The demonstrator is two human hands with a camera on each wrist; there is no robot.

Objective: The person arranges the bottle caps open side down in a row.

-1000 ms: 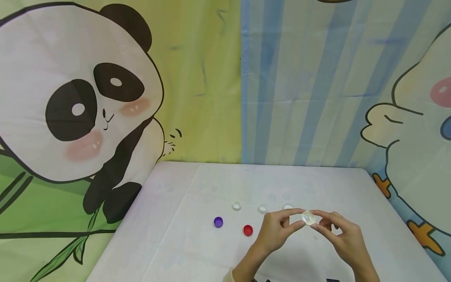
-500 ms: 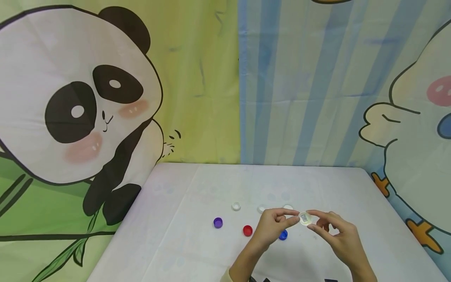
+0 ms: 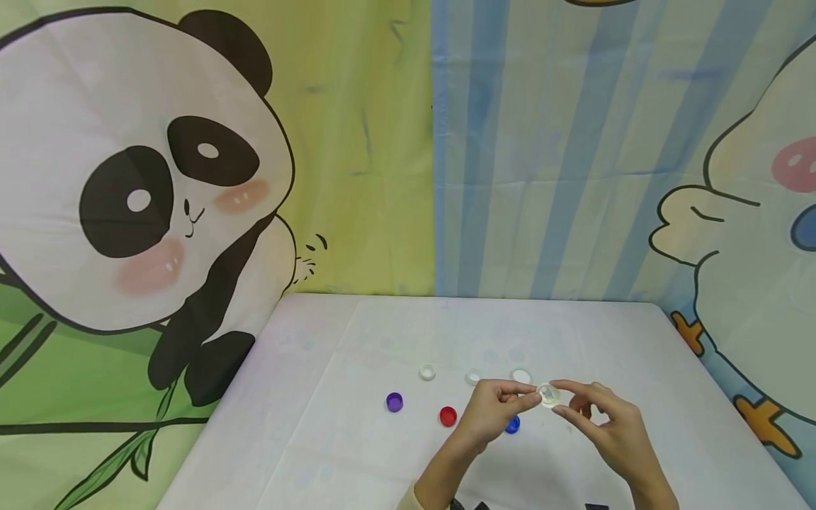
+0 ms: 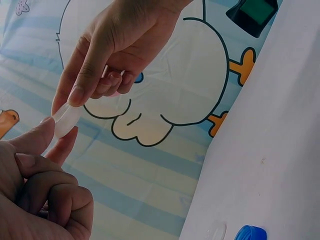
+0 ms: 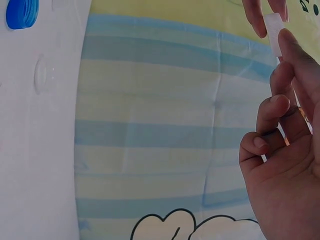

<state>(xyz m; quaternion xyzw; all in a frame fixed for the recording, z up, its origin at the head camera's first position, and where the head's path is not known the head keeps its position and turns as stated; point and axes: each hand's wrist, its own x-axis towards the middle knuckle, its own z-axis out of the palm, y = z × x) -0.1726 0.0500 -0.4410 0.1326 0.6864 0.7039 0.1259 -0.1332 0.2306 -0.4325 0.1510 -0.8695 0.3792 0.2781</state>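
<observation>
A whitish, translucent bottle cap (image 3: 548,395) is held up above the table between both hands. My left hand (image 3: 489,414) pinches its left edge between thumb and index finger, the other fingers curled in. On the opposite edge, the thumb and index finger of my right hand (image 3: 608,425) grip it too. The right wrist view shows fine ridges along the side of this cap (image 5: 273,34). Its round face is turned toward the head camera. A blue cap (image 3: 513,425) lies on the table just beyond my left fingers, partly covered by them.
On the white table (image 3: 344,453) lie a purple cap (image 3: 394,402), a red cap (image 3: 448,416) and, farther back, a white ring-like cap (image 3: 427,372), a translucent one (image 3: 472,378) and a white disc-like one (image 3: 520,376). Cartoon-printed cloth (image 3: 357,149) hangs behind.
Both hands have shifted slightly left with the whitish cap, whose face has tilted a little. The blue cap, hidden behind my left hand a second ago, now shows.
</observation>
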